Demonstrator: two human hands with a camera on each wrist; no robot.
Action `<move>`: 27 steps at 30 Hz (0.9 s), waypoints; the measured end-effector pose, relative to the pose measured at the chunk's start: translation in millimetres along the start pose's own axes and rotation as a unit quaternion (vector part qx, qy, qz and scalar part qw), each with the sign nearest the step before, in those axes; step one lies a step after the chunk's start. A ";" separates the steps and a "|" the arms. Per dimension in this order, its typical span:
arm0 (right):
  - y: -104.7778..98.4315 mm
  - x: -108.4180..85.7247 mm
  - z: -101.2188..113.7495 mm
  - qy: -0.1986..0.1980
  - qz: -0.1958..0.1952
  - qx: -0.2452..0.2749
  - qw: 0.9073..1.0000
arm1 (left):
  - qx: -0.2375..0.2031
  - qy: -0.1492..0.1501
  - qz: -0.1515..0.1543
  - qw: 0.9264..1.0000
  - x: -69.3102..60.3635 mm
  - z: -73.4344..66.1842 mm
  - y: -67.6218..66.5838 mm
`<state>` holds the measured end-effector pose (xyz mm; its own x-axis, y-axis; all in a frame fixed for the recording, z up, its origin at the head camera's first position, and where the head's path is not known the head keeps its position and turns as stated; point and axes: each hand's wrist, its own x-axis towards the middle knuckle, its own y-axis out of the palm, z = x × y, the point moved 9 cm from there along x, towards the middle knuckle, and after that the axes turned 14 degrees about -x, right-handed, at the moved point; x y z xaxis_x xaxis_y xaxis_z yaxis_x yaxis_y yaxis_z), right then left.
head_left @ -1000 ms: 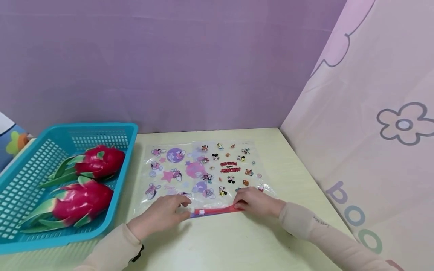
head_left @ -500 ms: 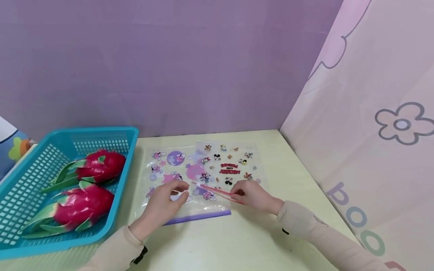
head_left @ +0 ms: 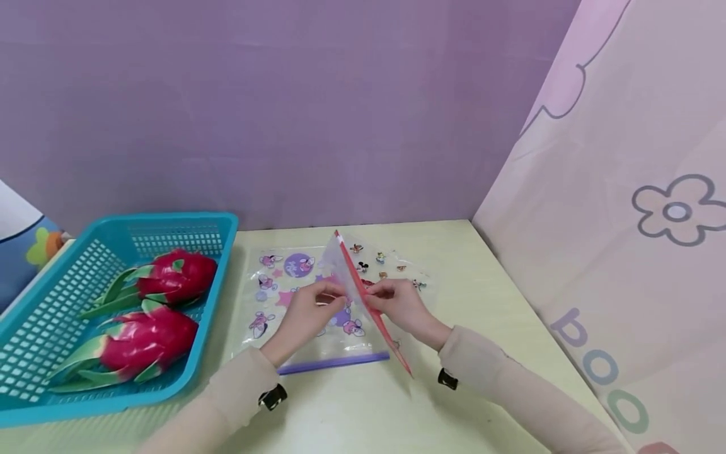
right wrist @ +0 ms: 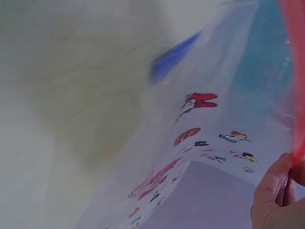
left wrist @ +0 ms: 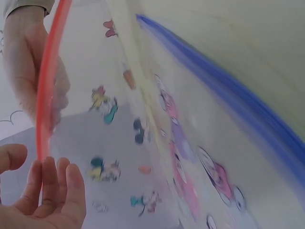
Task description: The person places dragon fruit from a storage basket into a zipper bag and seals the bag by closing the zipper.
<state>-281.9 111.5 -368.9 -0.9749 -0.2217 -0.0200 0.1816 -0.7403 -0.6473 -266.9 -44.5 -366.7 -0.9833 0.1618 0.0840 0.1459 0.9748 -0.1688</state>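
Observation:
A clear zip bag with a red zip strip [head_left: 381,321] and small cartoon prints is lifted off the table by its zip edge, which slants across the head view. My right hand [head_left: 405,307] pinches that red strip near its middle, between thumb and fingers. On the strip's other side is my left hand [head_left: 309,312]; its thumb [left wrist: 12,157] stands apart from the fingers [left wrist: 47,186], whose tips meet or nearly meet the strip. A second clear bag [head_left: 266,340], with a purple zip strip [head_left: 334,363] and pink and purple prints, lies flat beneath.
A turquoise basket [head_left: 218,296] stands at the left with two dragon fruits, one behind [head_left: 184,275] and one in front [head_left: 150,340]. A purple backdrop [head_left: 351,113] rises behind the pale table [head_left: 351,416]. A printed pink panel [head_left: 612,189] borders the right side.
The red-strip bag has come up off the table, and its zip edge has swung from lying level to slanting steeply. My left hand has moved right, up to the strip.

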 end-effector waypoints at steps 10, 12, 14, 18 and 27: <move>10.1 -0.6 17.9 -0.006 -0.016 0.043 0.999 | -0.142 -0.082 -0.008 0.986 8.7 16.0 11.3; 12.8 -0.4 20.3 -0.013 -0.009 0.047 0.999 | -0.171 -0.087 -0.013 0.981 10.1 17.7 11.2; 14.0 -0.1 21.2 -0.015 -0.003 0.047 0.999 | -0.192 -0.093 -0.023 0.977 11.0 20.0 10.2; 4.5 2.1 27.3 -0.037 -0.010 -0.010 0.999 | -0.212 -0.098 -0.068 0.970 12.8 24.4 3.1; -76.5 3.0 89.6 -0.220 -0.177 -0.333 0.900 | -0.116 -0.040 -0.144 0.982 14.3 9.6 -38.2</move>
<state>-287.3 110.6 -251.1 -0.7839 -0.3849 0.4871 -0.3912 -0.3030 -0.8690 -287.7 -80.9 -368.6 -0.9914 -0.1295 0.0159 -0.1279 0.9886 0.0794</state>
